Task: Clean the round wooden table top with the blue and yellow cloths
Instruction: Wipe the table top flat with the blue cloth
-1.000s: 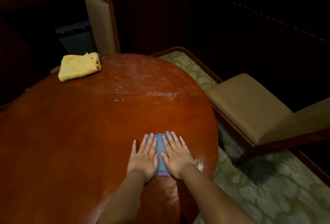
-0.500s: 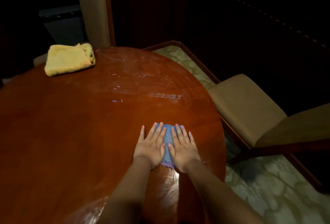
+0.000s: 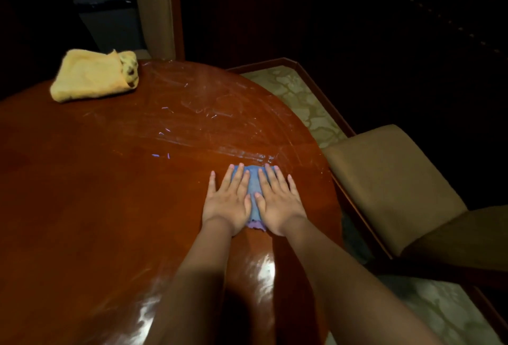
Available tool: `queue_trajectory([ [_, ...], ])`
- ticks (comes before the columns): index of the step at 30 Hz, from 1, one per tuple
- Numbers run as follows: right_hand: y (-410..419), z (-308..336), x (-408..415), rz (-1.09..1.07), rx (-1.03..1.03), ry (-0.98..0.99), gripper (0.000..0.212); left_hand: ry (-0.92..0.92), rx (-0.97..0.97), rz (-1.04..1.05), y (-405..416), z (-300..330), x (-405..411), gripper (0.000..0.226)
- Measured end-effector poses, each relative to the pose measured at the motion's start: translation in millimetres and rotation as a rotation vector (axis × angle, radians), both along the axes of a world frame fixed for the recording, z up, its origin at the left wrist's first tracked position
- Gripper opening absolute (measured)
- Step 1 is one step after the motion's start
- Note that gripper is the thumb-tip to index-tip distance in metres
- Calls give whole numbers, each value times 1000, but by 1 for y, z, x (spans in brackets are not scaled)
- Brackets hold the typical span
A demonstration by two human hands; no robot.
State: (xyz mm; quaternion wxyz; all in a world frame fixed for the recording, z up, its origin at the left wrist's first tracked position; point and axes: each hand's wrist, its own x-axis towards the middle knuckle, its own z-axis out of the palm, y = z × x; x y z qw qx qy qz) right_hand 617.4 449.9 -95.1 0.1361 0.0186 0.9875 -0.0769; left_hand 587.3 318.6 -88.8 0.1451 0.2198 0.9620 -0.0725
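The blue cloth (image 3: 254,193) lies near the right edge of the round wooden table (image 3: 96,193), flat under the left hand (image 3: 226,201) and right hand (image 3: 277,201), whose straight fingers should press evenly and push it through the wet streaks (image 3: 209,121).

On my feed, the round wooden tabletop (image 3: 110,207) shows a glossy reddish-brown varnish, bright glare near its front edge and streaky wet smears farther back. The blue cloth (image 3: 254,188) looks soft and matt with a purple hem. The yellow cloth (image 3: 90,77) is fluffy terry. The chair seat (image 3: 384,179) wears matt tan upholstery.
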Motion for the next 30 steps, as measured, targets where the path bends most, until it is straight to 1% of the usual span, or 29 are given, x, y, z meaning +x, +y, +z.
queue_trajectory([
  [5,11,2,9,60,-51,-45,58,-16,-67,75,12,5,15,58],
  [9,37,5,38,157,-31,-63,60,-62,-41,157,35,12,57,58],
  [12,57,7,55,206,-15,-67,78,-77,-35,199,55,15,80,59],
  [15,75,12,59,244,4,-83,61,-81,-43,229,70,16,90,59],
  [17,86,15,63,273,16,-85,60,-92,-53,247,80,17,94,58],
  [21,106,10,71,251,-4,-58,62,-120,-56,241,104,18,98,58],
  [23,116,7,72,218,-20,-58,72,-118,-50,219,115,17,94,58],
  [30,131,1,40,191,-25,3,83,-114,-24,229,132,10,61,58],
])
